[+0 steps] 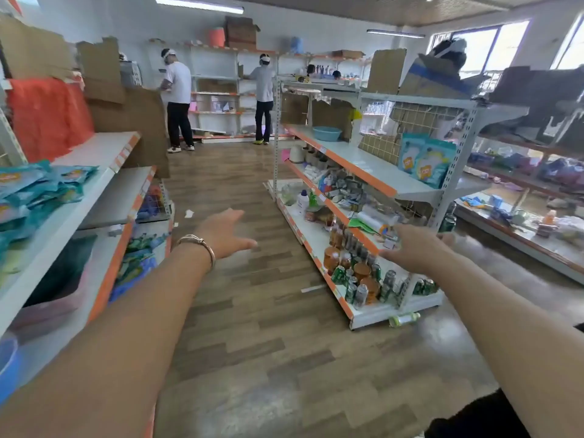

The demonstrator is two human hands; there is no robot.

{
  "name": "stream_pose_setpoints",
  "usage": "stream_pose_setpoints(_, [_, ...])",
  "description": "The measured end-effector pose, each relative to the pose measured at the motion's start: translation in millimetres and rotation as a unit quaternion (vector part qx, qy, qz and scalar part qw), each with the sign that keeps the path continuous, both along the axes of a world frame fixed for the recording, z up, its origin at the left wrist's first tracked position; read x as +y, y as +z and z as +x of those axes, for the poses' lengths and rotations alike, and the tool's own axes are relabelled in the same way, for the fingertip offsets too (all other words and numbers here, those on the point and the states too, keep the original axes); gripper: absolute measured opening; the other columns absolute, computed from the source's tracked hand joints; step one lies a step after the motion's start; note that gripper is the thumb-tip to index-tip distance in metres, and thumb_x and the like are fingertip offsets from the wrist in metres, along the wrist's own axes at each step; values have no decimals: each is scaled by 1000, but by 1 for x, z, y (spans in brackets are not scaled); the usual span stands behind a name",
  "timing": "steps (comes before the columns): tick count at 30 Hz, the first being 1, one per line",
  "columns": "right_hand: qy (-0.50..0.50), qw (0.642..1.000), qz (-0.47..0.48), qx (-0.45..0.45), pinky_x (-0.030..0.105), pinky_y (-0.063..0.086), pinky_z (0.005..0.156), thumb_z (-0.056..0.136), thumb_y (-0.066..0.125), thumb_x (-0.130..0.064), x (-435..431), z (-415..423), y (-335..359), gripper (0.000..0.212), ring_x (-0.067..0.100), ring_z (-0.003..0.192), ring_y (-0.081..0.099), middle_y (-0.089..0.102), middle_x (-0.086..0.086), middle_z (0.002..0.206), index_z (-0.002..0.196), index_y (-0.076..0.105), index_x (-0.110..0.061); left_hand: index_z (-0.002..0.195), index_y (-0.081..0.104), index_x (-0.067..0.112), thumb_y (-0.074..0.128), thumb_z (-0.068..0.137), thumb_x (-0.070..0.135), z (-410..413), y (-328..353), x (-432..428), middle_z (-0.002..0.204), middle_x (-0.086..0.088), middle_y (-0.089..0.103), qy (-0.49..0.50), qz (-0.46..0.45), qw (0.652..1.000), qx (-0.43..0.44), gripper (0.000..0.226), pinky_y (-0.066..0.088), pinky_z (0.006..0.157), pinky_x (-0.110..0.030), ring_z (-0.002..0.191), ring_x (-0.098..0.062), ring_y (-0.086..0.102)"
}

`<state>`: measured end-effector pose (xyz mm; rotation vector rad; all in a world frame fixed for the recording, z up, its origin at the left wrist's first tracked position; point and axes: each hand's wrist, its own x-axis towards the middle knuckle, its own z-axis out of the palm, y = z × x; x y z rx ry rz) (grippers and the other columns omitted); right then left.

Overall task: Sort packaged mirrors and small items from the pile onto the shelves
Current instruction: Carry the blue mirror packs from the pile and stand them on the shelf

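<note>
Both my arms stretch forward over a shop aisle. My left hand, with a bangle on the wrist, hangs over the wooden floor, fingers spread and holding nothing. My right hand reaches toward the end of the right shelf unit, fingers spread; a small light packet shows just above its fingers, and whether the hand grips it is unclear. Blue packaged items lie piled on the left shelf. No mirror can be made out.
The right unit's lower shelves hold cans and jars, bottles and small goods. A bottle lies on the floor by its base. Two people stand at the far shelves. Cardboard boxes sit on top of the units.
</note>
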<state>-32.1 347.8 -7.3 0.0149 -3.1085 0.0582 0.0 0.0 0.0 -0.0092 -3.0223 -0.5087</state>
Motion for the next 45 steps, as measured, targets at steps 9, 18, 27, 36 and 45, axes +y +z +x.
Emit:
stream_pose_setpoints(9, [-4,1000,-16,-19,40,45,95,85,56,-58,63,-148,8,73,30,120,49,48,11,136,137,39,-10,149,21,19,59,84,51,-142,-12,45,158,-6,12,16,33,999,-40,82,17,115,-31,145,-18,15])
stream_pose_setpoints(18, [-32,999,-10,-23,55,23,113,81,54,-64,83,-264,-18,77,26,125,50,53,3,137,140,38,-18,148,23,18,64,86,33,-259,-25,74,158,-6,8,-7,13,998,-54,77,19,114,-30,145,-20,15])
stream_pose_setpoints(27, [-71,997,-20,-28,55,32,106,82,58,-54,80,-395,-37,55,29,109,57,61,4,117,123,50,-18,148,24,21,66,84,36,-420,-39,62,158,-4,12,-56,26,996,-60,78,20,115,-31,144,-20,19])
stream_pose_setpoints(36, [-156,987,-28,-16,48,21,115,93,50,-38,58,-527,-19,60,30,135,36,36,10,149,144,32,-11,143,34,16,69,82,33,-613,-19,85,146,-4,41,-149,68,986,-44,72,34,105,-31,131,-21,42])
stream_pose_setpoints(45, [-286,953,-92,26,40,43,93,88,52,-23,132,-581,-27,44,32,119,50,54,16,130,130,48,-9,144,31,20,65,85,37,-741,-43,171,149,-2,36,-238,73,965,-81,70,36,104,-31,131,-23,42])
